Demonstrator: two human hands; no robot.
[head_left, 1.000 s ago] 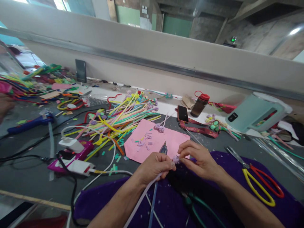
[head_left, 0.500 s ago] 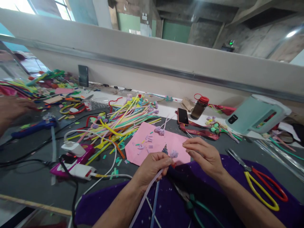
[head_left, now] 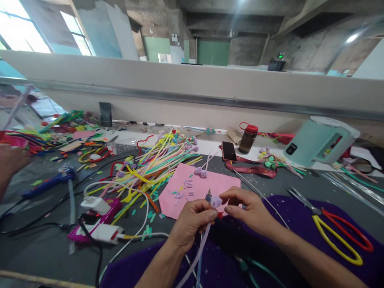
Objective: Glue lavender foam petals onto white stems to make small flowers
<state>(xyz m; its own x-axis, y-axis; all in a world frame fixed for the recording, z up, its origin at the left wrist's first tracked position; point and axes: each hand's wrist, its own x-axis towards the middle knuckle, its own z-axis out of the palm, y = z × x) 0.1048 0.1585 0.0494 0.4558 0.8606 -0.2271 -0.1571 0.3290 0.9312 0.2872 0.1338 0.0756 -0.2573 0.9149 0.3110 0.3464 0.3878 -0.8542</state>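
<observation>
Between thumb and fingers, my left hand [head_left: 192,220] pinches a pale lilac stem [head_left: 196,258] that hangs down toward the bottom edge. A curly lilac flower head [head_left: 216,201] tops it, beside the dark, metal-tipped nozzle of a glue gun [head_left: 209,195]. My right hand [head_left: 247,208] is just right of the flower, thumb and fingers apart, fingertips close to its edge; contact cannot be made out. Behind both hands lies a pink sheet [head_left: 171,200] with small lilac cut pieces [head_left: 188,184] and another lilac flower [head_left: 201,172].
Colourful stems [head_left: 156,160], a magenta power strip [head_left: 111,216] and a blue glue gun [head_left: 51,184] are left. Scissors [head_left: 339,228] lie right on purple cloth [head_left: 279,204]. A phone [head_left: 229,152], bottle [head_left: 248,140] and mint kettle [head_left: 315,140] stand behind. Another person's hand [head_left: 13,160] is far left.
My right hand has moved left and down to the flower head. The view has tilted up slightly. The other person's hand at the far left has shifted, and a lilac stem shows above it.
</observation>
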